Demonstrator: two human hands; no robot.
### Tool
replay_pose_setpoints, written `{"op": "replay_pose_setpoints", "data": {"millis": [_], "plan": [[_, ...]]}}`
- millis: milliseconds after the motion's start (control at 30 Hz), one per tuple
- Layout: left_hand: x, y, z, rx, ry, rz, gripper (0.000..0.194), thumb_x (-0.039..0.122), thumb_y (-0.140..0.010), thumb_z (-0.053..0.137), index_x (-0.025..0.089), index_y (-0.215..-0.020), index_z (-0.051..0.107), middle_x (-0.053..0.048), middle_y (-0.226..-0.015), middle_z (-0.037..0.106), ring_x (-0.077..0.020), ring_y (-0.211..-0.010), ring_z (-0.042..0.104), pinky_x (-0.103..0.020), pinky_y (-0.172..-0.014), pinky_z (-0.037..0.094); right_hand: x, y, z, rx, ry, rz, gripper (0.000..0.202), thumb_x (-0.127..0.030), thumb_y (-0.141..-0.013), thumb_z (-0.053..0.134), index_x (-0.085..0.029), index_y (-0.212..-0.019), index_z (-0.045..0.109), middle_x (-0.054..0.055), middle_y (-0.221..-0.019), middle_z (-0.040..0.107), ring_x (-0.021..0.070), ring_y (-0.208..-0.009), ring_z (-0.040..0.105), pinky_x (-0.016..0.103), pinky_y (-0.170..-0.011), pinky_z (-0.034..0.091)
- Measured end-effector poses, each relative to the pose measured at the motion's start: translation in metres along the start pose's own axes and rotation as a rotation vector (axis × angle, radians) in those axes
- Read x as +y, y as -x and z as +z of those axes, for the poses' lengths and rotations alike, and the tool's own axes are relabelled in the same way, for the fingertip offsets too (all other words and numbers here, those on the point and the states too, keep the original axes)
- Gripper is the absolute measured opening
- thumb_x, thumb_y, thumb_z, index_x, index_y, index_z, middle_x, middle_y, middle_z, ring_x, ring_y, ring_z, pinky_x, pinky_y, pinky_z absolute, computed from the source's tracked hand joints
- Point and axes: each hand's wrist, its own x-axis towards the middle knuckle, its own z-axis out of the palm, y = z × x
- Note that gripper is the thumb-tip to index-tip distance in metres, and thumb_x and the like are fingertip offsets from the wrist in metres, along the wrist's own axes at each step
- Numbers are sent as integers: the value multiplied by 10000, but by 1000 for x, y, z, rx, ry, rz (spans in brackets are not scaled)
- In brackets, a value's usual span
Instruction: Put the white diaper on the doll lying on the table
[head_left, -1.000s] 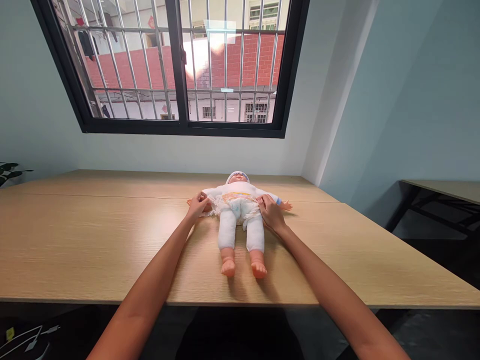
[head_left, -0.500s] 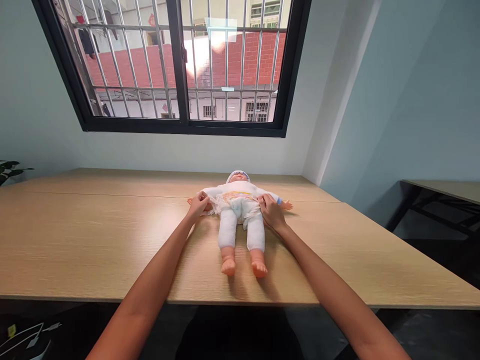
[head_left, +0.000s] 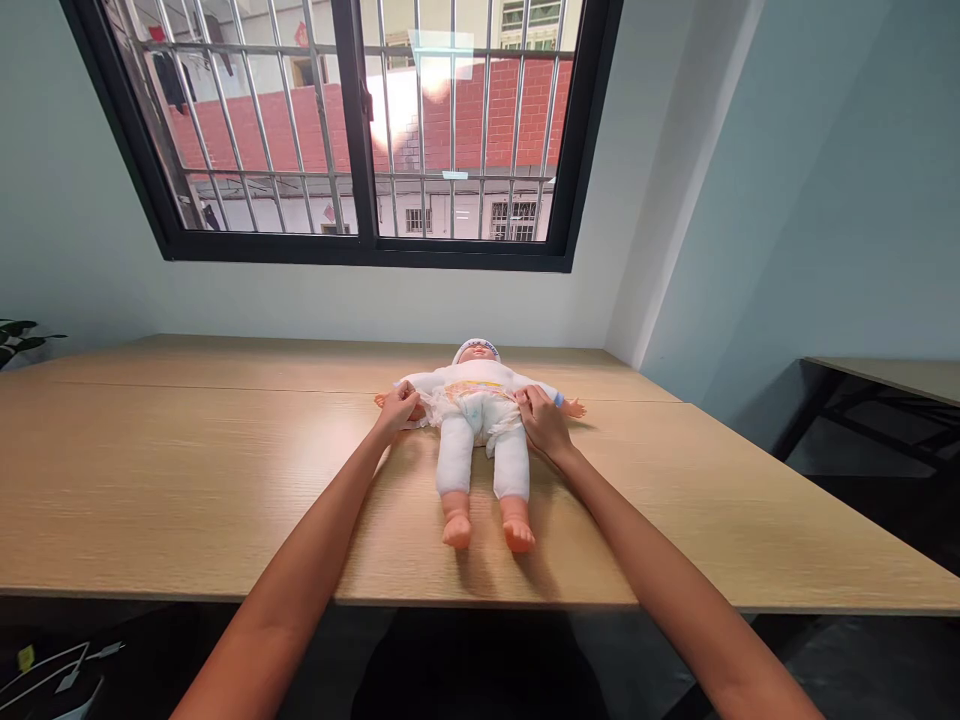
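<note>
Over the last second the hands barely shift: the left hand [head_left: 400, 405] pinches the frilly side of a white disposable diaper [head_left: 480, 410], and the right hand [head_left: 541, 420] seems to grip its opposite waist edge, suggesting steady holding. The white-clothed, pink-limbed baby doll [head_left: 477, 373] wearing it lies face-up, feet [head_left: 456, 530] short of the pale wooden table [head_left: 225, 470]'s near edge, with wide room either side.
</note>
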Motion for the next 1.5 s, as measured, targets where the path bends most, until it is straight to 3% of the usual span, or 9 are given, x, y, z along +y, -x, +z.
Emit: {"op": "replay_pose_setpoints", "data": {"millis": [167,333,667,867,1133,1300,1500], "plan": [[3,3,-1,-1,9,-10,196,303,-652,612,215,-734,456,35,-620,513,-129,-579,543,-248,-536,499,1,0,0,1,-6,5,261,-333,-970,310,-233,-785,465,101,-923,647,252,-903,603,365,-827,455],[5,5,-1,-16,15,8,181,236,-614,592,215,-725,450,64,-585,460,-100,-535,495,-206,-502,458,1,0,0,-7,9,11,259,-331,-969,324,-237,-767,457,90,-897,647,246,-875,602,352,-788,457],[5,4,0,-5,17,19,202,275,-617,622,214,-730,466,5,-704,606,-137,-615,594,-228,-530,494,1,0,0,-5,6,14,293,-354,-982,304,-237,-770,468,93,-903,652,245,-880,605,354,-799,456],[9,9,1,-16,22,11,191,275,-625,615,208,-710,458,22,-653,565,-126,-599,568,-228,-532,491,0,1,0,-3,13,10,291,-351,-982,302,-234,-772,468,91,-909,649,244,-879,605,351,-793,460],[11,9,3,-74,41,-2,211,244,-605,586,216,-668,386,85,-541,378,-68,-490,406,-181,-472,410,-1,1,-1,-10,16,14,260,-319,-977,323,-234,-788,480,87,-903,649,246,-899,602,350,-796,468],[11,8,4,-78,30,-24,220,242,-612,602,212,-659,389,66,-555,427,-77,-502,442,-187,-475,418,-2,0,-1,-9,17,8,311,-352,-1001,294,-233,-798,498,90,-898,650,248,-930,599,347,-824,464],[7,4,4,3,18,-45,213,229,-639,570,215,-630,358,51,-556,446,-103,-528,480,-234,-528,464,-1,1,-1,-3,14,-4,317,-356,-1005,290,-222,-822,512,94,-920,655,245,-922,604,345,-822,462]]}}
